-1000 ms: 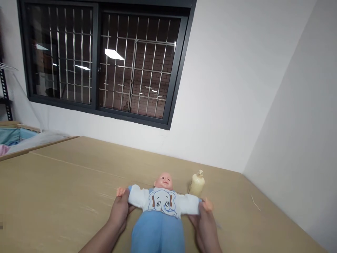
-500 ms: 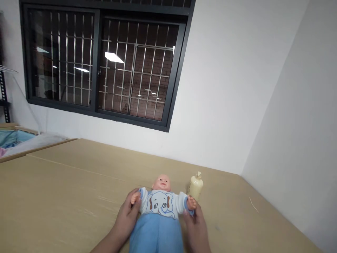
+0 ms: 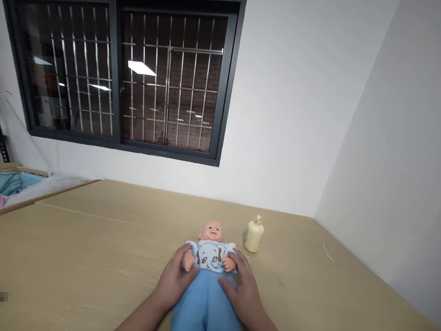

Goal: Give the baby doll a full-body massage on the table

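A baby doll (image 3: pixel 208 280) lies on its back in the head view, head away from me, in a white top with an elephant face and light blue trousers. My left hand (image 3: pixel 177 280) is curled round its side at the left, fingers against the doll's left-side arm and thumb on the trouser waist. On the other side, my right hand (image 3: pixel 243 287) grips in the same way, its fingers by the doll's other arm and its thumb on the trousers. Both doll arms are bent in over the top. The doll's feet are out of view.
A cream pump bottle (image 3: pixel 254 236) stands just beyond my right hand on the brown tabletop (image 3: pixel 86 257). Further right lies a thin pale strip (image 3: pixel 328 253). A barred window (image 3: pixel 165 82) and white walls are behind. Blue cloth (image 3: pixel 31 178) shows in a box at far left.
The doll's arms were spread outward, with my hands at its little hands; now they are folded inward and my hands have come closer together. The view has shifted slightly.
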### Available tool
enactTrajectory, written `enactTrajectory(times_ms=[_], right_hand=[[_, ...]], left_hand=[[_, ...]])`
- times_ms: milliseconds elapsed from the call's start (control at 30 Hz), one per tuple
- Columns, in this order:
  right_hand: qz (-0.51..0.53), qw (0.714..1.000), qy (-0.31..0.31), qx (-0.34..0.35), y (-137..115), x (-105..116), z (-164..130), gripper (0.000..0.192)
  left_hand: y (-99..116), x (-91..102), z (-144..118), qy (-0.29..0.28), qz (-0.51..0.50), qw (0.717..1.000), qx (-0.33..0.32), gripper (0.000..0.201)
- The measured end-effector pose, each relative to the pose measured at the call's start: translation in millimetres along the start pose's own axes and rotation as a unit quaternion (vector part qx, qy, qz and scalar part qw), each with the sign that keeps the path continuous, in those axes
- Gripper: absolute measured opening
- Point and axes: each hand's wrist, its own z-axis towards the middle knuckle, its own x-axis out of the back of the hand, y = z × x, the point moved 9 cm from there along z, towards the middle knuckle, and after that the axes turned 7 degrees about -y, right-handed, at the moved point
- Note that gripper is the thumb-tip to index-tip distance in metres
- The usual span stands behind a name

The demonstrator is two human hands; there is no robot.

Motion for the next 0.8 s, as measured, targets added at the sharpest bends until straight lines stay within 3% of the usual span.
enactTrajectory(times_ms=[100,167,233,300,367,433,533,633,700,800], right_hand=[[0.121,0.986,0.074,-0.086,34,11,6,0.066],[0.226,0.953,0.134,-0.152,60,19,6,0.070],[0.351,0.893,0.172,-0.222,85,19,1,0.072],[0.468,0.818,0.173,-0.287,102,9,-5,0.069],[0.542,0.754,0.169,-0.331,109,1,-11,0.062],[0.572,0.723,0.168,-0.349,109,-3,-15,0.054],[0.572,0.725,0.166,-0.347,106,-3,-14,0.048],[0.561,0.734,0.180,-0.340,103,-1,-12,0.047],[0.557,0.737,0.189,-0.334,101,1,-11,0.048],[0.546,0.747,0.211,-0.315,96,6,-11,0.056]], left_hand=[[-22,27.6,1,0.111,-0.135,0.979,0.107,0.042],[-40,41.4,-4,0.169,-0.229,0.941,0.182,0.027],[-55,46.5,-10,0.188,-0.320,0.896,0.243,0.014],[-63,49.3,-16,0.179,-0.372,0.868,0.275,0.008],[-67,56.0,-21,0.168,-0.359,0.871,0.290,0.011],[-67,68.8,-29,0.175,-0.297,0.892,0.292,0.025],[-58,90.6,-41,0.187,-0.114,0.932,0.289,0.050],[-30,99.2,-58,0.169,0.118,0.950,0.235,0.061],[-5,89.6,-75,0.142,0.226,0.952,0.147,0.058],[21,51.2,-110,0.032,0.293,0.956,0.010,0.049]])
